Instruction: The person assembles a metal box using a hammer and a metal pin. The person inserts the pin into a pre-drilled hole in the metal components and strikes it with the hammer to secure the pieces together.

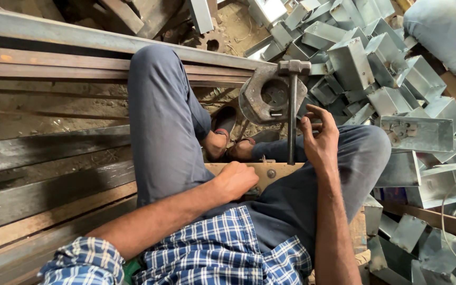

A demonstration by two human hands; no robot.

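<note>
My left hand [236,179] sits fisted on the wooden block [270,170] at my lap; right hand [320,140], fingers loose, touches the hammer [292,105] handle. I'd grip lower before swinging.

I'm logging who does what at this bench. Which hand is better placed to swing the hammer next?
Right, most likely. The right hand is loosely at the hammer handle, fingers half open, head up by the steel block. The left hand is fisted on the tan piece in the lap.

A heap of folded grey sheet-metal boxes [376,68] lies right; rusty steel beams [54,58] run left; a gear [212,42] beyond.
</note>
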